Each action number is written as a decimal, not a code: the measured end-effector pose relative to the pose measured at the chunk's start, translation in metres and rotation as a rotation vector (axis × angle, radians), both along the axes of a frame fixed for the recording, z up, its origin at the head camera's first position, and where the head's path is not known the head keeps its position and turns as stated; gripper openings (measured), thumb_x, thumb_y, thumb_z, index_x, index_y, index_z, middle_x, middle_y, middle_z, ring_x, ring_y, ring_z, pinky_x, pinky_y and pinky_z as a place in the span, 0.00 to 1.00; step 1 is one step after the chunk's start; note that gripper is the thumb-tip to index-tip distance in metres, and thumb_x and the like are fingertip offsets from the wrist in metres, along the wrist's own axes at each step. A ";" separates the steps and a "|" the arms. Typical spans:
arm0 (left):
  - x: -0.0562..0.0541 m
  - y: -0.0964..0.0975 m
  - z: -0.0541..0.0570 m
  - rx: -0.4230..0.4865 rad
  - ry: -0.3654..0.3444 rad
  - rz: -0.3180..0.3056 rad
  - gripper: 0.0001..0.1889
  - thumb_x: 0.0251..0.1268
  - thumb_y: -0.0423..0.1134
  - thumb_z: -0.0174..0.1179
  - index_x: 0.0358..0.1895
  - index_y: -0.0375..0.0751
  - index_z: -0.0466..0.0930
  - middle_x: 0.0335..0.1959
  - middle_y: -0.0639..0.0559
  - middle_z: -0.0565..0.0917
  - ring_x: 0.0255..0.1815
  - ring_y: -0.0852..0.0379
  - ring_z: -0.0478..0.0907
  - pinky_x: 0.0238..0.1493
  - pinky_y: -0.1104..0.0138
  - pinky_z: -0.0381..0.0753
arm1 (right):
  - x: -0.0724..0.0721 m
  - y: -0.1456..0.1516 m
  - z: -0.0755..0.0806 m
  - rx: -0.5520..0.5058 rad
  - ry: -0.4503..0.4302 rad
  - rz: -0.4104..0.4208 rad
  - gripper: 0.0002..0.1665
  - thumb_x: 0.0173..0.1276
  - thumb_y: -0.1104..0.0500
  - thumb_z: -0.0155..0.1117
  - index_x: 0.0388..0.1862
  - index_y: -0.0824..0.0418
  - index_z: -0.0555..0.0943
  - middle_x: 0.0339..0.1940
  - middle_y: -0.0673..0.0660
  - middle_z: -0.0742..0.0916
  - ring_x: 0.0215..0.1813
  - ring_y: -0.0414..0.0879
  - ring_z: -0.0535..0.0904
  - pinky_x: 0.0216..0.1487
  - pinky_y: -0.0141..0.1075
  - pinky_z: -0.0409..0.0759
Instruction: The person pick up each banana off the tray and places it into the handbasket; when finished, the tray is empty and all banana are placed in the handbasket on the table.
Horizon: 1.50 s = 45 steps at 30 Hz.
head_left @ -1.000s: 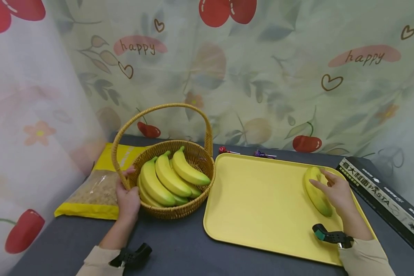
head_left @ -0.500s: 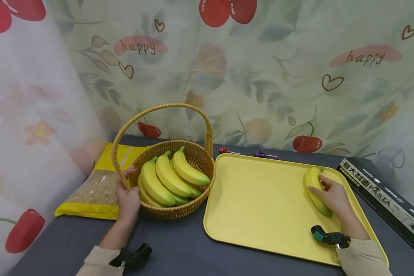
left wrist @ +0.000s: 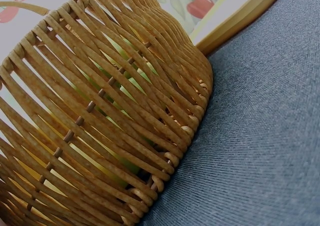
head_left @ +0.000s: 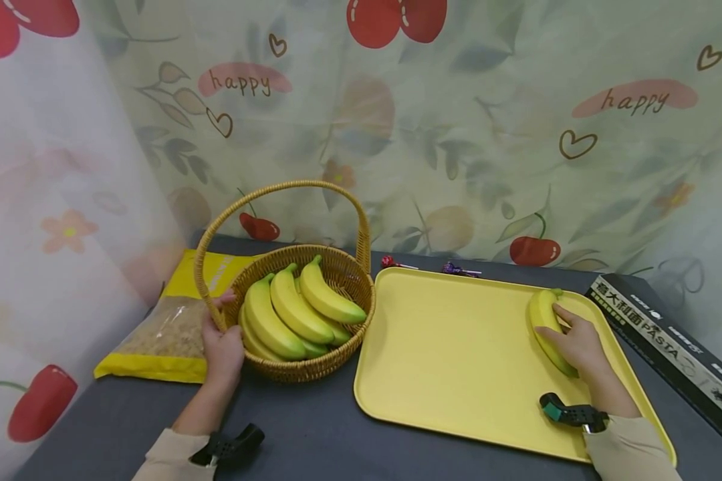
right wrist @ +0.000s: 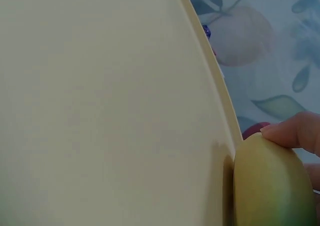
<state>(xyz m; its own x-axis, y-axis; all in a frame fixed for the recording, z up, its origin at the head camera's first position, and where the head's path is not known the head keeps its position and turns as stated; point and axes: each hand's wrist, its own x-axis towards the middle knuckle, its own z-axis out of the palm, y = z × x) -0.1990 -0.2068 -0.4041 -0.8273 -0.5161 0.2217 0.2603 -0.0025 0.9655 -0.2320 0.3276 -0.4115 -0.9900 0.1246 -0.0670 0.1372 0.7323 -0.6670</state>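
Note:
At the left, my left hand (head_left: 224, 349) grips the wicker basket (head_left: 321, 367) where its arched handle meets the rim. Several yellow bananas (head_left: 299, 307) with greenish tips lie inside, and the left wrist view shows the woven basket side (left wrist: 105, 100) close up. My right hand (head_left: 579, 344) pinches a single banana (head_left: 543, 314) between thumb and fingers, near the right end of the yellow tray (head_left: 445, 361). In the right wrist view a fingertip presses the end of that banana (right wrist: 270, 181), beside the tray's rim (right wrist: 215, 68). The other fingers are partly hidden there.
A yellow bag with a clear window (head_left: 162, 334) lies left of the basket. Behind the tray are a red lollipop (head_left: 388, 262) and a purple lollipop (head_left: 454, 268). A long black pasta box (head_left: 668, 347) lies along the tray's right side. A printed curtain hangs behind.
My right hand has shifted slightly left and closed its thumb and fingers on the banana, which stays about where it was. The left hand and basket have not moved.

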 end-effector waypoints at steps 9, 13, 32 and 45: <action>0.001 -0.001 0.001 -0.002 -0.012 0.015 0.28 0.46 0.14 0.34 0.52 0.33 0.68 0.63 0.39 0.67 0.70 0.53 0.58 0.70 0.63 0.54 | -0.001 -0.013 0.013 -0.013 0.054 0.038 0.44 0.65 0.48 0.58 0.71 0.68 0.52 0.67 0.78 0.62 0.64 0.69 0.65 0.33 0.16 0.68; 0.001 -0.001 0.001 -0.011 -0.026 0.015 0.30 0.47 0.14 0.34 0.56 0.34 0.66 0.64 0.43 0.65 0.70 0.55 0.57 0.63 0.69 0.57 | 0.001 -0.023 0.021 -0.038 0.053 0.074 0.44 0.65 0.49 0.58 0.72 0.67 0.52 0.68 0.76 0.61 0.64 0.70 0.64 0.38 0.22 0.75; 0.005 -0.004 0.001 0.013 -0.108 -0.028 0.39 0.51 0.16 0.34 0.71 0.42 0.54 0.72 0.47 0.58 0.66 0.51 0.59 0.46 0.78 0.65 | 0.023 -0.105 0.063 -0.268 0.047 0.348 0.40 0.63 0.55 0.62 0.71 0.63 0.58 0.68 0.72 0.65 0.63 0.64 0.70 0.40 0.28 0.79; 0.003 -0.004 0.002 -0.039 -0.131 -0.026 0.35 0.48 0.17 0.39 0.66 0.34 0.61 0.70 0.44 0.60 0.69 0.52 0.56 0.51 0.75 0.62 | 0.034 -0.156 0.073 -0.274 0.084 0.584 0.39 0.60 0.60 0.64 0.69 0.66 0.63 0.65 0.70 0.71 0.54 0.55 0.77 0.39 0.28 0.76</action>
